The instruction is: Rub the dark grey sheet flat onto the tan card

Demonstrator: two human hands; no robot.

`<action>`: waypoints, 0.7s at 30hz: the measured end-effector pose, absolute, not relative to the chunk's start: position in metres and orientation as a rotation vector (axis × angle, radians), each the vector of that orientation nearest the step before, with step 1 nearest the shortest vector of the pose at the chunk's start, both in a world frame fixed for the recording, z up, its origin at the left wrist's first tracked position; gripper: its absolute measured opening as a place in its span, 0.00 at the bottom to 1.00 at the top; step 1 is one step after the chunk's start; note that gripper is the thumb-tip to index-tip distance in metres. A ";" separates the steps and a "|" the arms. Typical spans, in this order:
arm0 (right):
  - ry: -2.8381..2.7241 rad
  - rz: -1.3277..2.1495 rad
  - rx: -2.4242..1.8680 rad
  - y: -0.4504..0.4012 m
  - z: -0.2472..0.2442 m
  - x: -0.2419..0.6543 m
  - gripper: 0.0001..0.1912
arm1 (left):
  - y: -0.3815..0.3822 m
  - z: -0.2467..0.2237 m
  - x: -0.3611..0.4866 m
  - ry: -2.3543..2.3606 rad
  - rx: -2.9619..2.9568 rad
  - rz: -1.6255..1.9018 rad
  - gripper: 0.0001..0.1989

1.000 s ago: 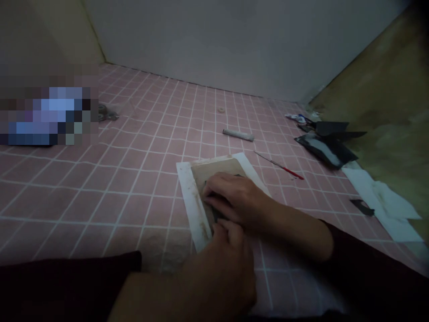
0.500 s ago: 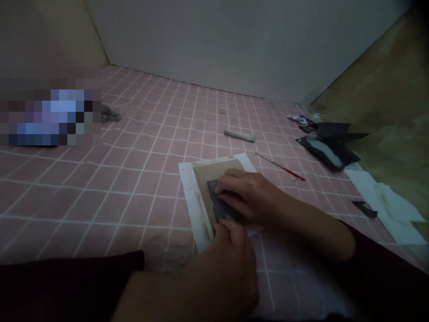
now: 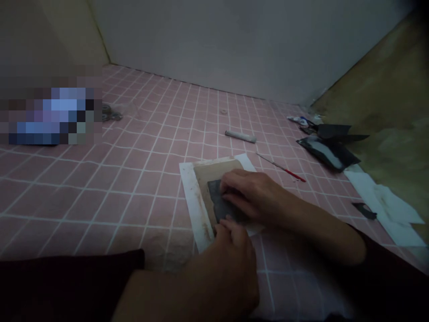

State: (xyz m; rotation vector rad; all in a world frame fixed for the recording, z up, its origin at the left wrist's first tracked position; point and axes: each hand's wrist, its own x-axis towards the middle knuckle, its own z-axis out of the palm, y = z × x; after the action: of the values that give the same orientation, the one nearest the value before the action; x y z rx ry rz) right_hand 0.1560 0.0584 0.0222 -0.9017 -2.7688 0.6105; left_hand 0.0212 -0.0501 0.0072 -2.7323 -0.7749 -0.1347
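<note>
A dark grey sheet (image 3: 219,201), with the look of sandpaper, lies on a flat tan board (image 3: 214,171). Beneath the board is white paper (image 3: 189,188) with brown dust along its left side. My left hand (image 3: 228,264) is closed at the near edge of the dark sheet, thumb and fingertip pinching it there. Over the sheet's right part, my right hand (image 3: 248,190) has its fingers curled together and pressed down. Whatever those fingers hold is hidden beneath them.
A grey tube (image 3: 240,136) and a thin red-handled tool (image 3: 284,169) lie beyond the board on a pink checked cloth (image 3: 150,156). Black pieces (image 3: 330,152) and white paper strips (image 3: 385,205) line the right wall. A pixelated patch covers the far left.
My right hand has slid slightly to the right over the dark sheet, uncovering a little more of it. My left hand stays in place.
</note>
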 end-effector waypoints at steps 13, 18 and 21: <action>-2.738 0.613 -0.796 0.057 0.021 0.151 0.09 | -0.051 0.007 0.021 -0.749 -2.776 -0.112 0.17; -2.763 0.613 -0.856 0.061 0.022 0.156 0.05 | -0.050 0.007 0.021 -0.755 -2.761 -0.116 0.20; -2.729 0.574 -0.912 0.060 0.021 0.155 0.04 | -0.050 0.007 0.020 -0.748 -2.777 -0.109 0.19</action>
State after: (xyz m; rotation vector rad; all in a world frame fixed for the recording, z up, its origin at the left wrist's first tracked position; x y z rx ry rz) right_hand 0.1549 0.0605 0.0214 -0.9117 -2.7286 0.5741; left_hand 0.0202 -0.0498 0.0066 -2.7772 -0.7479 -0.1086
